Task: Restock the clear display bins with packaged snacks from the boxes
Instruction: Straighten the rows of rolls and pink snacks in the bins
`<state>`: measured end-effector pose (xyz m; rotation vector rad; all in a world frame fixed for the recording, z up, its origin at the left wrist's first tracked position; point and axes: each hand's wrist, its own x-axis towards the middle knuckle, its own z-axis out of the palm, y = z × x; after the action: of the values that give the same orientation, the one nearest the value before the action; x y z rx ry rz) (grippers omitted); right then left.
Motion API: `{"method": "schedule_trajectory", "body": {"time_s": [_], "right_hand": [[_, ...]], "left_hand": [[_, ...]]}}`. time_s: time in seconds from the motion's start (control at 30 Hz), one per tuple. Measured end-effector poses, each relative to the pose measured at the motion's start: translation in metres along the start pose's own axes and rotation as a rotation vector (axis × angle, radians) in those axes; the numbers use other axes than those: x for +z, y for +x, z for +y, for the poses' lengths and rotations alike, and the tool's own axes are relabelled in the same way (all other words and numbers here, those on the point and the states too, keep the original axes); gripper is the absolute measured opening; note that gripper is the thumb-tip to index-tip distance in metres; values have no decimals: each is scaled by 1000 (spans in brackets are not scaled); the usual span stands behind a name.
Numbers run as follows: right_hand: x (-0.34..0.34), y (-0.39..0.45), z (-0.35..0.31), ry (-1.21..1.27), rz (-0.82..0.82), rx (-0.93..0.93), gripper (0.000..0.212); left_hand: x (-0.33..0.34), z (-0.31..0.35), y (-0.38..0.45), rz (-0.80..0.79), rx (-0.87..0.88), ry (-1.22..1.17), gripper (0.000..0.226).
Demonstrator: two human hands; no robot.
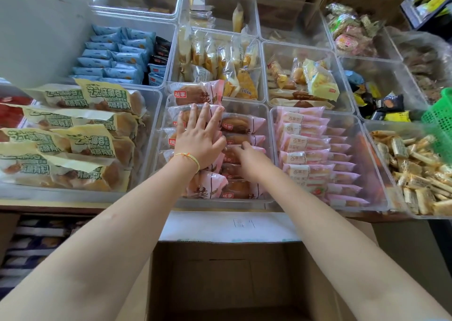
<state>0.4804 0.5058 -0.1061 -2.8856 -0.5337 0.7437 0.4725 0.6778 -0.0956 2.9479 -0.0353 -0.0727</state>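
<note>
Clear bins (269, 130) packed wall to wall across the counter, little free room; open cardboard box (220, 279) at lower centre. Centre bin holds pink-wrapped bread packs (242, 125) in two columns. My left hand (199, 137) lies flat, fingers straight and spread, pressing the left column. My right hand (249, 162) reaches into the right column, fingers tucked among packs; can't tell if it grips one.

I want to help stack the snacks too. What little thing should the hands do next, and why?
Probably the right hand should nudge the pink bread packets snug into their row while the left hand, lying flat with straight fingers, steadies the stack beside them. The packets look crowded and slightly uneven in the clear bin, and the cardboard box below looks empty, so tidying seems next.
</note>
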Motion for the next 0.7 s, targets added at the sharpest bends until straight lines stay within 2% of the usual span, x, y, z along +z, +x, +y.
{"method": "schedule_trajectory", "body": {"time_s": [0.1,0.17,0.3,0.37,0.47,0.57,0.63,0.7], "right_hand": [[-6,-9,11,-126,82,29,56],[-2,-18,17,-317,46,85,53],[3,-19,20,-558,-16,84,33],[-1,-14,20,-554,4,91,30],[-8,-19,14,-598,-6,104,30],[-12,-32,8,-462,29,59,32],[-10,-42,3,-263,-83,-12,38],[-3,-47,-2,-238,-223,-9,50]], "left_hand": [[-6,2,0,-48,-3,16,68],[-14,9,-2,-60,-15,24,67],[-30,39,-27,47,127,-1,62],[-31,49,-44,39,205,21,52],[-29,48,-58,-9,170,-10,45],[-32,43,-61,93,120,-100,45],[-32,40,-70,92,111,-55,51],[-30,37,-80,-21,100,1,63]]}}
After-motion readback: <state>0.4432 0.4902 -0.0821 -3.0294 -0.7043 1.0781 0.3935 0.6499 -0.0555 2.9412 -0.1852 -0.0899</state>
